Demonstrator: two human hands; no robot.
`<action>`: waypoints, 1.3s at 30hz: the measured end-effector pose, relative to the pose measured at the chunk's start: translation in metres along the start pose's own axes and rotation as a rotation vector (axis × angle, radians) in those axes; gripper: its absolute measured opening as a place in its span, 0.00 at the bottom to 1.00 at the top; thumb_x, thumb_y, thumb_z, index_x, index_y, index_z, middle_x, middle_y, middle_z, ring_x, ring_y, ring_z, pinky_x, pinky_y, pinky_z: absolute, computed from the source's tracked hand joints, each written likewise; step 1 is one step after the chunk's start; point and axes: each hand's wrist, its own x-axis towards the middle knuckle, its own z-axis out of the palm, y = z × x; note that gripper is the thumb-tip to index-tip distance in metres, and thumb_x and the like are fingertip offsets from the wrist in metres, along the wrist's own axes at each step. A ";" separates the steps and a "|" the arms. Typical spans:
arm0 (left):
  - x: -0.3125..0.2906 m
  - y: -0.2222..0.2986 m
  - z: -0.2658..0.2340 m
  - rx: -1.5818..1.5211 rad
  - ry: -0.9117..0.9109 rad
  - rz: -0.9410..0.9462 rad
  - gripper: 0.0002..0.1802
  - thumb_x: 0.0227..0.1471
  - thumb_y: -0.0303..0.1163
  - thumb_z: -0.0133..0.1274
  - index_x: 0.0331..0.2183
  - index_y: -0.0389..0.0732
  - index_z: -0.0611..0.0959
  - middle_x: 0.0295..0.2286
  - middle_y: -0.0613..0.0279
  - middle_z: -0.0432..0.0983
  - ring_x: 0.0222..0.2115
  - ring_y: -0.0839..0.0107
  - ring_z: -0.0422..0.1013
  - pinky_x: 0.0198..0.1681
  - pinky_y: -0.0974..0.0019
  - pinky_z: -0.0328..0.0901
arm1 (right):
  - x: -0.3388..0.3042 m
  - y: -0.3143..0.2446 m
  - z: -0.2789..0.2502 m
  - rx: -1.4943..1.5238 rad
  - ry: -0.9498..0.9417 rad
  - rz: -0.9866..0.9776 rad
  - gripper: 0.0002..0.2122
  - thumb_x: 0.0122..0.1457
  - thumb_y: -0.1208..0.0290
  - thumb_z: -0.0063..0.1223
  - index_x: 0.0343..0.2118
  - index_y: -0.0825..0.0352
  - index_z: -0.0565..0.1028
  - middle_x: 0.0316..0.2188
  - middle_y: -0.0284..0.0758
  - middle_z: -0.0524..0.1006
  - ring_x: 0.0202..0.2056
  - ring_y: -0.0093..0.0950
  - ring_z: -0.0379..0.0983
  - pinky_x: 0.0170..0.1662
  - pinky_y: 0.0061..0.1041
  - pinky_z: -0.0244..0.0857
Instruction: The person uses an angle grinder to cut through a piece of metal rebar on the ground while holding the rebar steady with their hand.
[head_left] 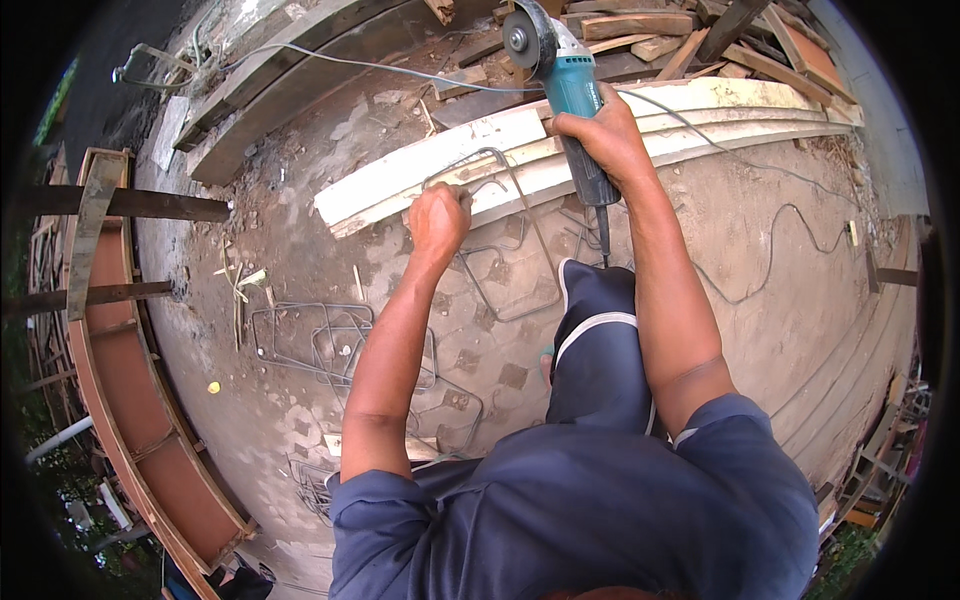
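Gripping an angle grinder (574, 95) at one o'clock, with a bent-rod frame (543, 250) in the fist at eleven.
Wrapping the right hand (610, 140) round the grinder's teal-and-black body; pointing the disc (517, 40) toward twelve, away from the torso (580, 510) and apart from the left hand (440, 220), probably for clearance. Trailing a power cord (604, 235) from the butt toward six, so clear of the disc. Narrowing the left hand to a fist on one side of the frame, seemingly to steady it; with fingertips hidden, cannot tell how tightly. Stretched from ten to two, partly under the frame: white planks (420, 167), perhaps a support; cannot tell whether touching the rod. Strewn on the floor (780, 320) at eight: loose frames (433, 340), likely left handy for the left side.
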 end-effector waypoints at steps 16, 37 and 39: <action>0.108 -0.022 0.000 0.174 -0.294 -0.013 0.14 0.45 0.36 0.61 0.35 0.43 0.90 0.35 0.44 0.84 0.39 0.49 0.81 0.46 0.53 0.73 | -0.004 -0.004 0.005 0.006 0.053 -0.083 0.22 0.45 0.67 0.66 0.43 0.73 0.76 0.29 0.38 0.79 0.29 0.27 0.76 0.33 0.27 0.71; 0.134 -0.043 0.004 0.105 -0.404 0.072 0.11 0.39 0.32 0.64 0.29 0.39 0.91 0.29 0.47 0.85 0.31 0.57 0.82 0.38 0.57 0.74 | -0.013 -0.019 0.010 0.156 0.006 -0.064 0.12 0.44 0.71 0.63 0.32 0.71 0.78 0.26 0.34 0.78 0.26 0.24 0.73 0.30 0.27 0.68; 0.136 -0.042 0.007 0.134 -0.412 0.061 0.12 0.39 0.32 0.64 0.30 0.39 0.91 0.29 0.47 0.85 0.32 0.57 0.82 0.38 0.57 0.74 | -0.015 -0.021 0.010 0.151 0.008 -0.056 0.12 0.44 0.72 0.63 0.33 0.71 0.78 0.26 0.34 0.79 0.26 0.25 0.74 0.30 0.27 0.69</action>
